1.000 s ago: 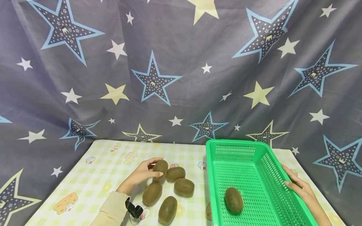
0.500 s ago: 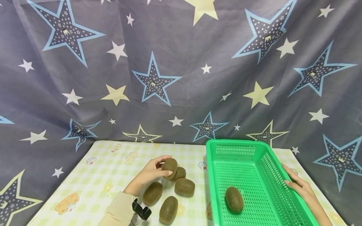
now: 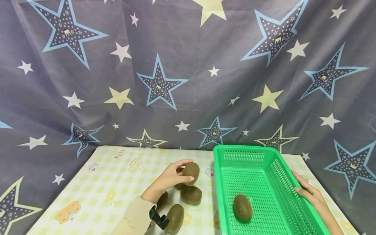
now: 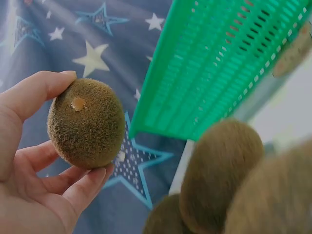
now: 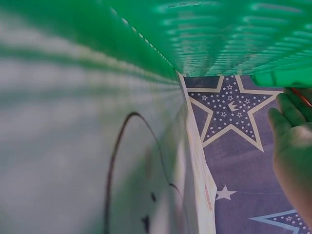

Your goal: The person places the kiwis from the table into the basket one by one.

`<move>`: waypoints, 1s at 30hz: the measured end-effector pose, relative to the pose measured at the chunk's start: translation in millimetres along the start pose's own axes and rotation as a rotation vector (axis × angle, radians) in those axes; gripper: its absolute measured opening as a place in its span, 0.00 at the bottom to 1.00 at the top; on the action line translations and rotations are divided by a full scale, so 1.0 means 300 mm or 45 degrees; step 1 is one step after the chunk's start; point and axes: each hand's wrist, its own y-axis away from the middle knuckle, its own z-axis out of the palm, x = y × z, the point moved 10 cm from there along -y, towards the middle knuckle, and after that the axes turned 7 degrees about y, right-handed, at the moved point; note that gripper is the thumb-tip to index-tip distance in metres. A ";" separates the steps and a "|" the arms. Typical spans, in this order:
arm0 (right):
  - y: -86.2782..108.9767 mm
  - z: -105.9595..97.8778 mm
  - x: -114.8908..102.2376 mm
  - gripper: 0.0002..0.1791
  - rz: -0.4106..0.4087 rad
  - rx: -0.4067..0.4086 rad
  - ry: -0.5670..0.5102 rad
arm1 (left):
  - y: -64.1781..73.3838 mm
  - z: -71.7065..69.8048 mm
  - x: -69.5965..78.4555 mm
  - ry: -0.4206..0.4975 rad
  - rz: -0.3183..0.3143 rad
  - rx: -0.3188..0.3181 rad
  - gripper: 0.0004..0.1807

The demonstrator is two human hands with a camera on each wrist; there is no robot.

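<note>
My left hand [image 3: 173,178] holds a brown fuzzy kiwi [image 3: 191,173], thumb on one side and fingertips on the other. In the left wrist view the held kiwi [image 4: 87,124] shows its stem end, with the other fingers beneath it. Below and around that hand, several more kiwis lie on the table, among them one kiwi [image 3: 191,195] and another kiwi [image 3: 175,218]; two are partly hidden by the hand and wrist. At the right, my right hand [image 3: 311,192] grips the rim of a green plastic basket [image 3: 218,182], thumb over the edge. One kiwi [image 3: 242,208] lies inside the basket.
A checked cloth with cartoon prints covers the table [image 3: 97,182]. Behind it hangs a dark curtain [image 3: 188,98] patterned with stars. A small black device [image 3: 158,218] is strapped to the left wrist. The basket's perforated wall [image 5: 219,39] fills the right wrist view's top.
My left hand has carried the kiwi to the right, over the other kiwis and nearer the basket. The right hand, the basket and the kiwi inside it stay put.
</note>
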 end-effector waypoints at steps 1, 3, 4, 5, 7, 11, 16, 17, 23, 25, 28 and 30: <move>0.001 0.001 0.002 0.30 0.005 -0.003 -0.005 | -0.006 0.010 0.009 -0.002 0.009 -0.008 0.34; 0.003 0.001 0.007 0.30 0.025 0.003 -0.006 | -0.016 0.033 0.027 0.001 0.026 -0.026 0.33; 0.003 0.001 0.009 0.30 0.032 0.003 -0.022 | -0.020 0.045 0.034 0.002 0.031 -0.035 0.33; 0.003 0.002 0.010 0.30 0.035 0.006 -0.022 | -0.023 0.057 0.040 0.006 0.033 -0.047 0.33; 0.002 0.005 0.011 0.30 0.032 0.002 -0.044 | -0.028 0.080 0.050 0.020 0.036 -0.069 0.33; 0.001 0.004 0.012 0.30 0.031 -0.003 -0.080 | -0.034 0.127 0.088 0.067 0.060 -0.108 0.33; 0.004 0.002 0.005 0.30 0.033 -0.013 -0.105 | -0.054 0.177 0.116 0.090 0.082 -0.128 0.32; 0.003 0.002 0.003 0.30 0.026 -0.014 -0.094 | -0.061 0.184 0.107 0.088 0.079 -0.134 0.32; -0.001 0.000 -0.010 0.30 -0.034 -0.009 -0.064 | -0.072 0.254 0.123 0.139 0.066 -0.220 0.33; -0.002 0.000 -0.009 0.30 -0.043 -0.004 -0.063 | -0.075 0.275 0.131 0.119 0.080 -0.236 0.33; -0.001 0.003 -0.005 0.30 -0.030 -0.004 -0.079 | -0.080 0.300 0.134 0.062 0.092 -0.240 0.32; -0.003 0.002 -0.006 0.30 -0.026 -0.001 -0.067 | -0.088 0.310 0.131 0.037 0.079 -0.236 0.32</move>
